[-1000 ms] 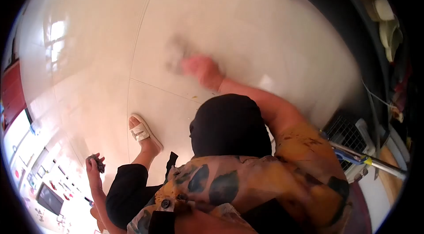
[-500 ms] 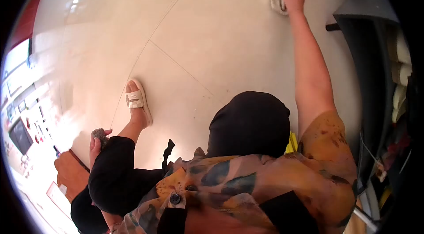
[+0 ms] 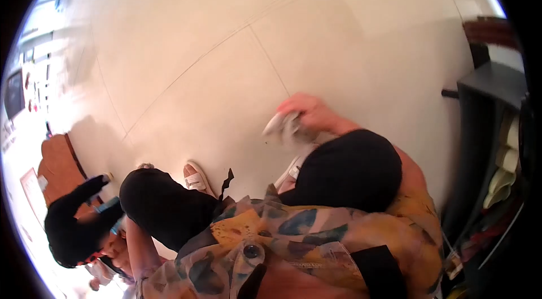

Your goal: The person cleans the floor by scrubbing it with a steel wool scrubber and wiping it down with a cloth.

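A crumpled beige rag (image 3: 289,127) is gripped in my right hand (image 3: 309,111), low over the pale floor in front of my right knee. Both are smeared by motion. My left forearm runs down behind my left knee, which hides most of the left hand. A small grey scouring pad (image 3: 145,166) pokes out just above that knee, where the hand is. My light slides (image 3: 196,179) stand on the floor between the knees.
Light tiled floor (image 3: 226,67) with thin joint lines stretches ahead. On the right stands a dark shelf unit (image 3: 491,87) with pale items inside. At the left are a brown wooden piece of furniture (image 3: 59,163) and another person (image 3: 70,223) in black.
My right hand has drawn the rag back from the far right floor to near my knees. My view has shifted, my right foot now shows, and another person has appeared at the left.
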